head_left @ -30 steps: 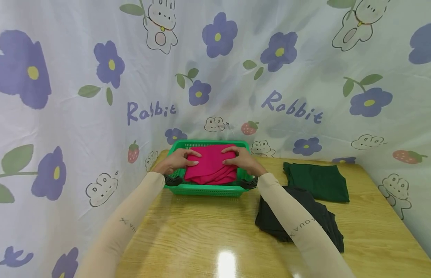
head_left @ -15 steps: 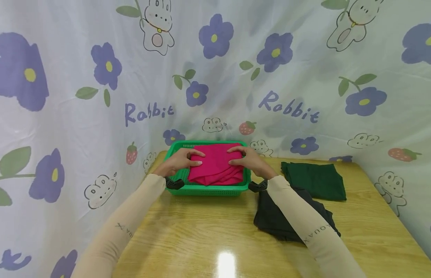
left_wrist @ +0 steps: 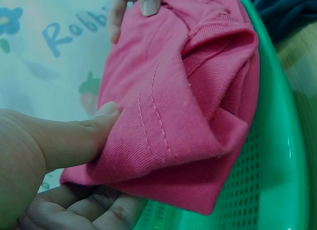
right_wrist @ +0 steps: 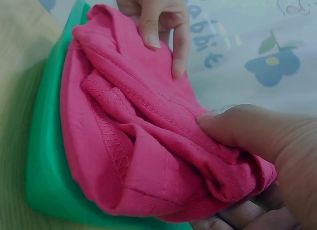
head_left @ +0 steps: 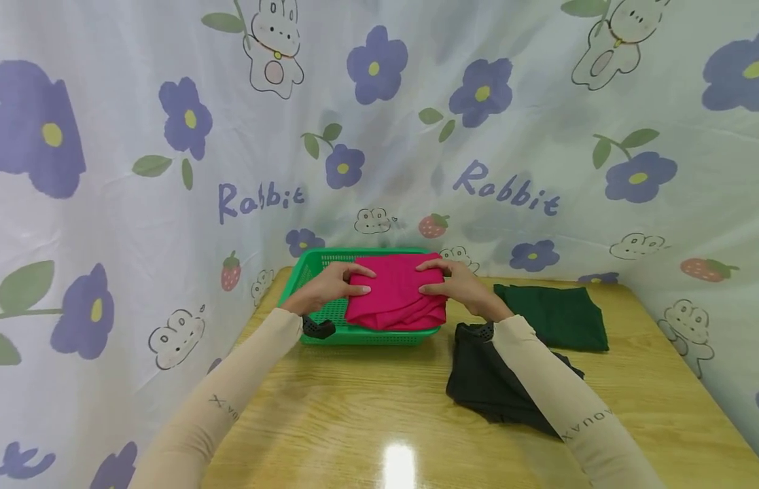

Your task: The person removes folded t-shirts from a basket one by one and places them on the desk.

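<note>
Both hands hold a folded bright pink garment (head_left: 396, 292) above the green basket (head_left: 367, 337), with its right end over the basket's right rim. My left hand (head_left: 330, 282) grips the left edge, thumb on top and fingers underneath, as the left wrist view shows on the stitched hem (left_wrist: 148, 126). On the opposite edge my right hand (head_left: 463, 286) pinches the cloth the same way; the right wrist view shows the thumb (right_wrist: 247, 128) above and fingers below. Loose folds hang at the near side. The garment hides much of the basket's inside.
A crumpled black garment (head_left: 483, 384) lies right of the basket, partly under my right forearm. Behind it is a folded dark green garment (head_left: 559, 318). They lie on a wooden table (head_left: 342, 414). A flower-and-rabbit print curtain (head_left: 410, 163) stands directly behind and at the left.
Both hands have carried the pink garment rightward, from inside the basket to over its right rim. More of the basket's left inside shows. The black and green garments stay put.
</note>
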The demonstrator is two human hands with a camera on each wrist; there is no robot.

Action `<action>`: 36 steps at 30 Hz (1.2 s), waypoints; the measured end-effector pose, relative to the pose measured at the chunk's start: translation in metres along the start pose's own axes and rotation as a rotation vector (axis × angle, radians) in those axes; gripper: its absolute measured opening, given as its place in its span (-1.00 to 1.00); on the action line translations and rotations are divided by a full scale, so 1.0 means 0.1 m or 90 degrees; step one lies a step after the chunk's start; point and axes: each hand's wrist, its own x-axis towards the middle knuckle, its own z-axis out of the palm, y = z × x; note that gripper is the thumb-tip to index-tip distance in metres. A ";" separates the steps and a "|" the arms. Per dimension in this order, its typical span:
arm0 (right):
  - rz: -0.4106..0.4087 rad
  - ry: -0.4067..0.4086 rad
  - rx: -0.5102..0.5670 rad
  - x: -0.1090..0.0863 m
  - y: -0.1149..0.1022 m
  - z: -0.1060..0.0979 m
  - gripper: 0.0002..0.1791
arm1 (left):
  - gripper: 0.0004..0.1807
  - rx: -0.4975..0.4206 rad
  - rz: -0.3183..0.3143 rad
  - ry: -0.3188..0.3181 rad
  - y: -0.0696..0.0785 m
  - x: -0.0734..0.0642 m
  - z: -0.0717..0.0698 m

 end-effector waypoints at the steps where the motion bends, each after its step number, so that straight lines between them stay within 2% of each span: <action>1: 0.002 0.000 -0.003 -0.02 0.01 -0.02 -0.45 | -0.57 -0.002 0.002 0.000 0.01 0.01 0.02; 8: 0.018 -0.010 -0.007 -0.16 0.11 -0.17 -0.40 | -0.58 -0.001 0.012 -0.017 0.07 0.07 0.18; 19: 0.028 0.014 0.008 -0.41 0.18 -0.41 -0.40 | -0.59 -0.031 0.024 -0.039 0.21 0.19 0.46; 25: 0.034 0.016 0.009 -0.57 0.29 -0.52 -0.37 | -0.57 -0.024 0.033 -0.046 0.27 0.23 0.63; 30: 0.043 0.027 -0.002 -0.71 0.32 -0.59 -0.36 | -0.58 -0.015 0.041 -0.056 0.31 0.24 0.75; 36: 0.056 0.054 -0.001 -0.83 0.37 -0.70 -0.34 | -0.57 -0.033 0.053 -0.071 0.38 0.29 0.91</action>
